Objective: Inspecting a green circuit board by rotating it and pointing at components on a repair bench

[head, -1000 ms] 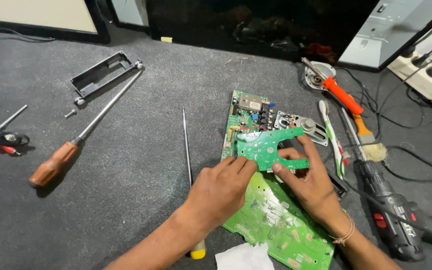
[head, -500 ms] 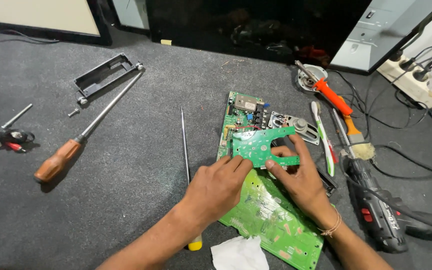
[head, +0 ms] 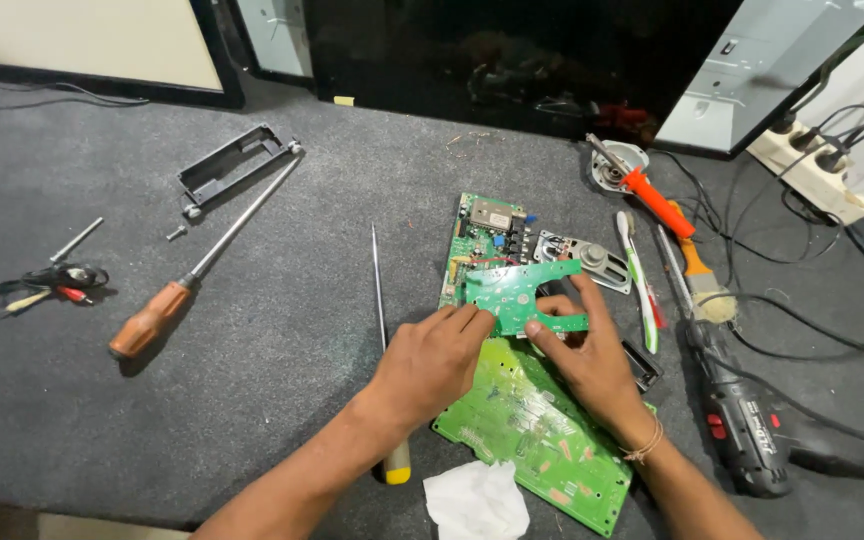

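While both hands, left (head: 432, 365), right (head: 592, 360), pinch it, small green board (head: 518, 292) lies long-axis left-right, tilted.

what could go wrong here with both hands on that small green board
The small green board, pinched by the left hand and right hand, could flex or crack. It hangs over the large circuit board, so a slip might knock components. The soldering iron lies close to the right.

Bare forearms, no sleeves; thin bracelet (head: 642, 446) on right wrist.
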